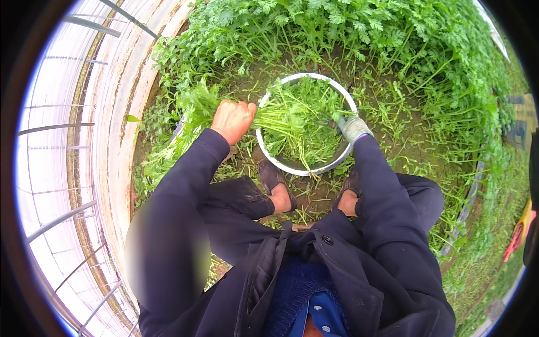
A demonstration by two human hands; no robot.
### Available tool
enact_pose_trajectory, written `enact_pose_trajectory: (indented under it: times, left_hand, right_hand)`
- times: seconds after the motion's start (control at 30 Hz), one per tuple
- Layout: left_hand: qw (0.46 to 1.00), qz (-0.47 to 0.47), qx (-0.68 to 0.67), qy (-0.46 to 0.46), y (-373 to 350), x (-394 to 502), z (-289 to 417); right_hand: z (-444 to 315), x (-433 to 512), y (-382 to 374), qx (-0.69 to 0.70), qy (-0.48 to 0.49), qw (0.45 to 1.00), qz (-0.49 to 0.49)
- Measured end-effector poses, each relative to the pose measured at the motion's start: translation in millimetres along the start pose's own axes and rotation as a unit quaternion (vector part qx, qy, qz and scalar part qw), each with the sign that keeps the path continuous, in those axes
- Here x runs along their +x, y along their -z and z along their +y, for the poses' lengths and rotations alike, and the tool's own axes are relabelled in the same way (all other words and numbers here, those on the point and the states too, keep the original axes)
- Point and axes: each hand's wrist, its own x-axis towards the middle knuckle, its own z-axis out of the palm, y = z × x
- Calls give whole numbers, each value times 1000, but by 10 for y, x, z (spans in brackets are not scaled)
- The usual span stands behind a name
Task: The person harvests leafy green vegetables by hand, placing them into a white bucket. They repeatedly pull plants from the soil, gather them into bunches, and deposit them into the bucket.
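My bare left hand (234,119) grips a bunch of leafy greens (273,120), which look like garland chrysanthemum. Its leaves spread out to the left of my fist, while the stems reach right over a round tub with a white rim (303,172). Loose cut greens (309,145) fill much of the tub, which sits on the soil before my feet. At the tub's right edge is my right hand (353,127), in a pale, soiled glove. Its fingers reach in among the leaves; blur and foliage hide whether they hold any.
Dense standing greens (328,25) grow beyond the tub and along the right. Cut stems litter the soil (381,126). My shoes (271,177) are close to the tub's near rim. A plastic-sheeted wall with metal pipes (54,130) runs along the left.
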Motion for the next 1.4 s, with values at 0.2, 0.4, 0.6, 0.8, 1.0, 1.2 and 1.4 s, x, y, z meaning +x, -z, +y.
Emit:
enact_pose_trajectory:
  times: [0.2,0.4,0.6,0.8,1.0,1.2,1.4]
  left_hand:
    - [986,108,101,-70,54,67,123]
    - [973,187,96,-98,267,23,-48]
    - [971,197,89,-99,301,-56,-56]
    - [969,192,72,-136,433,-80,35]
    - [968,212,86,-104,580,-251,-208]
    - [966,227,83,-95,680,-250,-215]
    - [966,230,93,-74,755,-272,-326]
  right_hand:
    - [-493,-119,-40,7,166,981,-97]
    - [-223,82,-76,-218,-77,973,22]
    - [-218,7,334,-101,123,987,-22]
    - [-612,29,33,-107,114,982,-102]
    - [-139,65,300,-166,-52,985,-11]
    - [-540,-223,185,110,128,985,-17]
    - [-304,-98,161,-157,-80,984,-10]
